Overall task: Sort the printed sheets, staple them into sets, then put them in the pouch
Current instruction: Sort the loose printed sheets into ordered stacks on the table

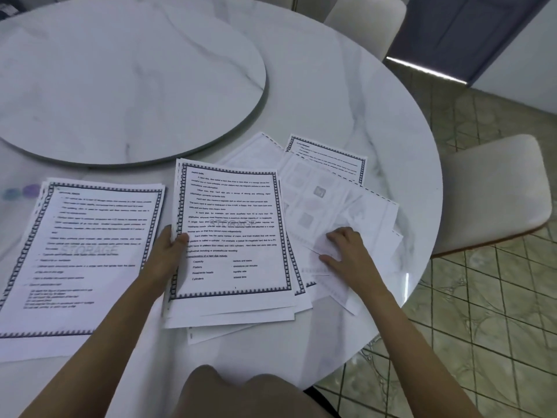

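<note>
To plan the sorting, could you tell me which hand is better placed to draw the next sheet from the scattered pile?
Probably the right hand: it rests on the scattered pile, while the left hand grips the Hard Disk stack.

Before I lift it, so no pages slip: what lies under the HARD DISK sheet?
Several more sheets, edges fanned out below and right; their print is covered. The left hand grips them.
</note>
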The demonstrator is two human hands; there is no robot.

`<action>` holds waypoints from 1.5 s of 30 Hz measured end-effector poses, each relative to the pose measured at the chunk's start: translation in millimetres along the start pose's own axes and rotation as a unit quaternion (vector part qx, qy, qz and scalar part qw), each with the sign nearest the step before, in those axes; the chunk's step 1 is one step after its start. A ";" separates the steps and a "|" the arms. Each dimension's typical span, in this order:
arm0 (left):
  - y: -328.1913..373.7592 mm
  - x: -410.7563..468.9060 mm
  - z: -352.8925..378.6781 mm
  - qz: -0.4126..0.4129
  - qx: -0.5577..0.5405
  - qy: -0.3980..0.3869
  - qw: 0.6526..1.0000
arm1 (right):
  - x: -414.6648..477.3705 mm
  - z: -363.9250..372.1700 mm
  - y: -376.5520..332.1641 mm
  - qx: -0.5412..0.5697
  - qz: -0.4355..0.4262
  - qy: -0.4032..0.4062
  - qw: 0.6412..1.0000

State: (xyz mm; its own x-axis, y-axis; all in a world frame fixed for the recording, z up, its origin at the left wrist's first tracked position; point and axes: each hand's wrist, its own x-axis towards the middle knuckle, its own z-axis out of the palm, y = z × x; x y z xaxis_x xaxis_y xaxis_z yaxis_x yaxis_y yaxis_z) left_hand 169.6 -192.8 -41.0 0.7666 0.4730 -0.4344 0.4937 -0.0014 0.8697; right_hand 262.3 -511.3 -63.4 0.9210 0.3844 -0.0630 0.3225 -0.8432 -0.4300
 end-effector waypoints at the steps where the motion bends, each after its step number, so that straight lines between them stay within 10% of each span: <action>1: 1.7 -2.5 3.2 0.002 0.005 0.008 1.000 | -0.4 0.5 0.3 -0.004 -0.006 0.000 1.000; 15: -7.8 -9.1 20.7 -0.011 0.000 0.040 0.999 | 3.7 -23.0 11.7 -0.119 -0.088 0.142 0.979; 24: -7.7 -17.5 32.4 0.009 0.014 0.078 0.997 | 21.4 -104.1 16.1 0.141 -0.006 0.305 0.942; 32: -11.6 -17.0 30.7 0.001 0.025 0.075 0.997 | 29.8 -112.3 19.0 0.519 0.184 0.263 0.793; 45: -18.3 -14.5 24.3 0.023 0.050 0.063 0.997 | 19.8 -78.1 32.7 0.527 0.289 0.186 0.777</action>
State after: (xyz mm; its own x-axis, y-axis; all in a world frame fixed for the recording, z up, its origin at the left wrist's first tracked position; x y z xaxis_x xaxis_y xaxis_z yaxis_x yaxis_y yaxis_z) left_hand 159.5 -221.1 -56.3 0.7352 0.5766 -0.3565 0.5026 -0.1108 0.8574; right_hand 308.1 -560.6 -8.4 0.9085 -0.2437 -0.3394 -0.3458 0.0176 -0.9382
